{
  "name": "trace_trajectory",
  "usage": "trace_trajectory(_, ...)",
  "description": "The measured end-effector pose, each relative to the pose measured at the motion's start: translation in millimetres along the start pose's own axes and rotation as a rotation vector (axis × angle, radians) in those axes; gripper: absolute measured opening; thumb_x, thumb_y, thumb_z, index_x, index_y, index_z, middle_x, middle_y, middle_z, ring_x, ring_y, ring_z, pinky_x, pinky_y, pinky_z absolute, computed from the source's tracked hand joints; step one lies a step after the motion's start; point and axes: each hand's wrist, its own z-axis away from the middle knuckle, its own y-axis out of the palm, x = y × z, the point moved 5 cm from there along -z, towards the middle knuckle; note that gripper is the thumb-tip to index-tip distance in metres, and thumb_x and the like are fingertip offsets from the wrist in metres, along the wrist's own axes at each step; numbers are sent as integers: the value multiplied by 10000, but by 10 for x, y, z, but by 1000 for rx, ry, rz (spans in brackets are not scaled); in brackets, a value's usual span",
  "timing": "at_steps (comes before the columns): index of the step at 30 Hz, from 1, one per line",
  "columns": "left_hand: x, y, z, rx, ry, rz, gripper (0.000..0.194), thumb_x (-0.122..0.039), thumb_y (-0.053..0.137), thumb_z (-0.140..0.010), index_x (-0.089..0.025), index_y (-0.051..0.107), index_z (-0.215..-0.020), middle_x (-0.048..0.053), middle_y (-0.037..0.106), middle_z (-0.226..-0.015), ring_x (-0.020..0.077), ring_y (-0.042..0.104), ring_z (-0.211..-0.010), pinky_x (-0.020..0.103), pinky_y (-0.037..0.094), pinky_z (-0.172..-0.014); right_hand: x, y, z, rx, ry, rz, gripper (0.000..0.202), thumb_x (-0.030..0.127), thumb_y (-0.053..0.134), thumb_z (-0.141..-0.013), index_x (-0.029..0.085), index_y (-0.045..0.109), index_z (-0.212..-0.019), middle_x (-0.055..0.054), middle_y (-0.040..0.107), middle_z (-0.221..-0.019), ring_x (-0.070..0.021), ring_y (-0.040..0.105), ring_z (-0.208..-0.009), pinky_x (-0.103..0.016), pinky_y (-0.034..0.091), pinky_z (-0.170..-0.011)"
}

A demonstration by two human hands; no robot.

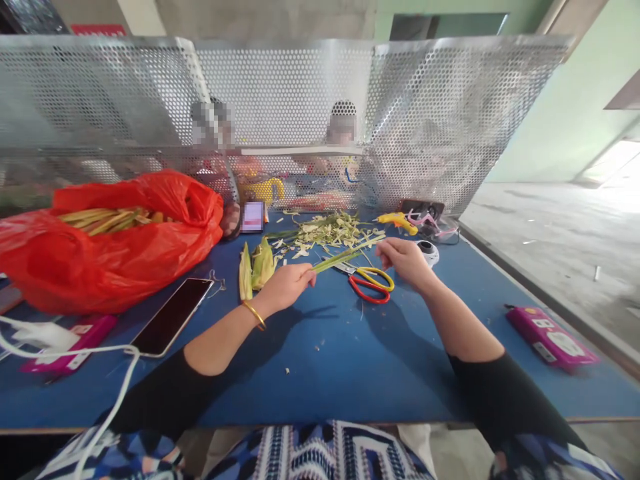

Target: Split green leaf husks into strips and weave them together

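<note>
My left hand [290, 283], with a gold bangle at the wrist, is closed around a small bundle of thin green plant stalks [345, 257]. The stalks point up and to the right over the blue table. Beside their far tips, my right hand [400, 260] is closed in a pinch; what it holds, if anything, is too small to make out. Scissors [373, 283] with one yellow and one red handle lie below the stalks. Left of them are pale green husks [257, 267]. A heap of green trimmings [330, 230] lies behind the stalks.
A red plastic bag [150, 260] of stalks fills the left side. A dark-screened phone [173, 317] and white cable [100, 350] lie nearby. A yellow glue gun [397, 220] and white spool [429, 252] sit back right, a purple packet [550, 337] far right. Perforated metal panels [285, 87] stand behind.
</note>
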Motion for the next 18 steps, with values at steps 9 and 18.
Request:
trace_trajectory(9,13,153,38,28,-51,-13,304,-309,385,-900,-207,534,-656,-41,491,-529,137,473,-531,257,326,-593,105,778,262,197,214,-788,363,377,814,-529,177,669,-795,80,547,-512,-62,466,-447,-223,369,-483)
trace_trajectory(18,-34,243,18,143,-47,55,298,-354,406,-917,-187,639,-837,-2,665,-708,141,587,-582,256,408,-616,35,677,258,3,231,-807,375,425,850,-463,171,628,-627,46,587,-492,-79,527,-438,-218,393,-463)
